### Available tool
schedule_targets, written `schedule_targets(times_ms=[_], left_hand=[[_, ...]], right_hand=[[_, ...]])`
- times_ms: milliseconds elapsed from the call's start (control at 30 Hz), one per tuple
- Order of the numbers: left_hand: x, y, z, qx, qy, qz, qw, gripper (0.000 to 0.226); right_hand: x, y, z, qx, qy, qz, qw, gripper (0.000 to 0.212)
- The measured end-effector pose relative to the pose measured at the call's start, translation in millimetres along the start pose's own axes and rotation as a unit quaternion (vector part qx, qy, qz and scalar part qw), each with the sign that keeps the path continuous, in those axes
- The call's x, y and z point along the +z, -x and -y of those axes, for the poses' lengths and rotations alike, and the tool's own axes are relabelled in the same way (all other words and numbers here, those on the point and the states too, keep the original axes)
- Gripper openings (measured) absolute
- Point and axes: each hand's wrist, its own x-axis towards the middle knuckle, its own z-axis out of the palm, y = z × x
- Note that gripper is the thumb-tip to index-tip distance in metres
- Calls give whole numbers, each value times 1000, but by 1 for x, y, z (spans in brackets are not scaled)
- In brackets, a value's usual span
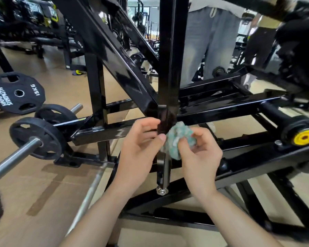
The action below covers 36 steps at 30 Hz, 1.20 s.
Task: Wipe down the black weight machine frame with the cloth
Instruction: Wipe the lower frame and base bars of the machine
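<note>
The black weight machine frame [169, 56] fills the middle of the head view, with a vertical bar coming down to a joint of diagonal and horizontal beams. A bunched green-and-white cloth [179, 138] sits against the lower end of that bar. My right hand [199, 155] grips the cloth from the right with curled fingers. My left hand [141, 145] is on the left side of the bar, with its fingers curled round the bar's lower end and its thumb touching the cloth's edge.
Black weight plates [16, 92] and steel pegs [14, 157] stand on the left over the tan floor. A yellow-capped roller [305, 138] is at right. A person in grey trousers [212, 43] stands behind the frame. More gym machines fill the background.
</note>
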Motion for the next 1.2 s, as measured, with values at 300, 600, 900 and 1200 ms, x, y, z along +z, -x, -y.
schedule_targets(times_ms=[300,600,900,1200], left_hand=[[15,-6,-7,26,-34,-47,998,24],[19,-4,-5,25,-53,-66,996,26],[-1,-6,-5,-6,-8,13,1000,24],[-26,3,-36,-60,33,52,996,28]], right_hand=[[-17,-14,-5,84,51,95,991,25],[-29,-21,3,39,140,-29,989,22],[7,28,14,-68,85,13,994,22],[31,14,56,-53,103,-35,993,19]])
